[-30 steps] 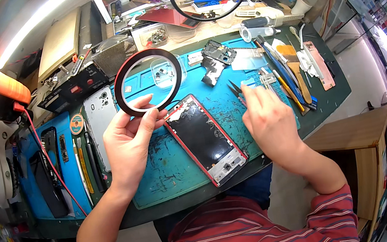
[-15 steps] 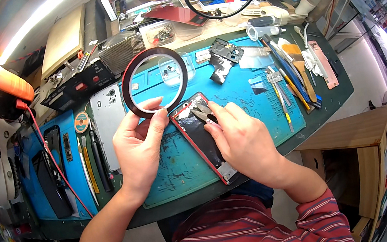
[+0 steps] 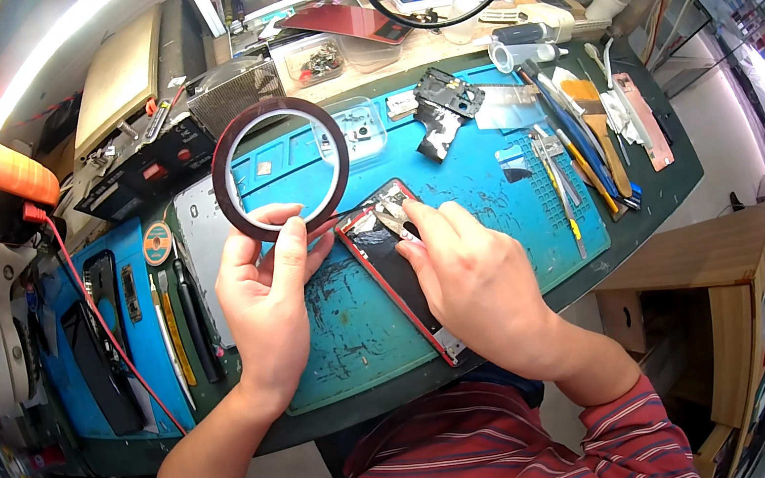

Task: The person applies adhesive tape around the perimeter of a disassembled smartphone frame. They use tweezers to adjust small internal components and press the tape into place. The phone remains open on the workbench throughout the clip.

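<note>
Dark brown tape, one roll (image 3: 280, 168) of it, is standing on edge in your left hand (image 3: 267, 302), whose fingers are closing on its lower rim just left of the one opened phone (image 3: 398, 272). Your right hand (image 3: 473, 275) is lying on that phone, pinching a pair of tweezers (image 3: 392, 219) at its upper end. The roll is probably light and stiff (its free end sticky and thin), so the rim is the place to grip; the phone looks fragile, better steadied by its red frame edges on the blue mat (image 3: 492, 172).
</note>
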`<state>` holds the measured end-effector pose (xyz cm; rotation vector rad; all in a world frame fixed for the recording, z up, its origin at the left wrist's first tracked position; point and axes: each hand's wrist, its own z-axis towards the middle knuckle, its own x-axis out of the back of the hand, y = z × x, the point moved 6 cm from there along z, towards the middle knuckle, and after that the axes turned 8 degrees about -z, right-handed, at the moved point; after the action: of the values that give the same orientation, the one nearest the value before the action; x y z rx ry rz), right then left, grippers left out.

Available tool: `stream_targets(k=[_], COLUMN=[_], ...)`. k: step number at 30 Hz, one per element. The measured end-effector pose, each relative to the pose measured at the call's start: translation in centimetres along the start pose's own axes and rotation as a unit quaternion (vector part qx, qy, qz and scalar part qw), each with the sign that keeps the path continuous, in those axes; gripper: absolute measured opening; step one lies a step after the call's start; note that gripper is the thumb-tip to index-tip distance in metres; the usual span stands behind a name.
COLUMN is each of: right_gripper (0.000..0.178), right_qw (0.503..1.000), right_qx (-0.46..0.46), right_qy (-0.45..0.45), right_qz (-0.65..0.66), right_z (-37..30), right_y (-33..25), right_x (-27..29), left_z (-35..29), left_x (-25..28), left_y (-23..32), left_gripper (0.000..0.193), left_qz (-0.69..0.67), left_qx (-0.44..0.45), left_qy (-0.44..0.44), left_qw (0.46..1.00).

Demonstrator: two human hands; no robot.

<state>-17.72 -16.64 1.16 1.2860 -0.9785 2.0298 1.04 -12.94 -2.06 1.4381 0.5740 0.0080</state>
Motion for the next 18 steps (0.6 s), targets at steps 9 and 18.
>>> stream_targets(k=[9, 18], right_gripper=[0.034, 0.034], right_qw=[1.000, 1.000], right_qx=[0.002, 0.001], right_qy=[0.005, 0.006], right_qz=[-0.007, -0.017], right_z=[-0.08, -0.14], right_y=[-0.29, -0.37], right_x=[-0.15, -0.32], left_z=[-0.12, -0.16], left_x=[0.17, 0.28], left_y=[0.17, 0.15], left_gripper=[0.016, 0.016], left_qz=[-0.011, -0.011], left_qx=[-0.005, -0.001], left_qy=[0.006, 0.003], left_qw=[1.000, 1.000])
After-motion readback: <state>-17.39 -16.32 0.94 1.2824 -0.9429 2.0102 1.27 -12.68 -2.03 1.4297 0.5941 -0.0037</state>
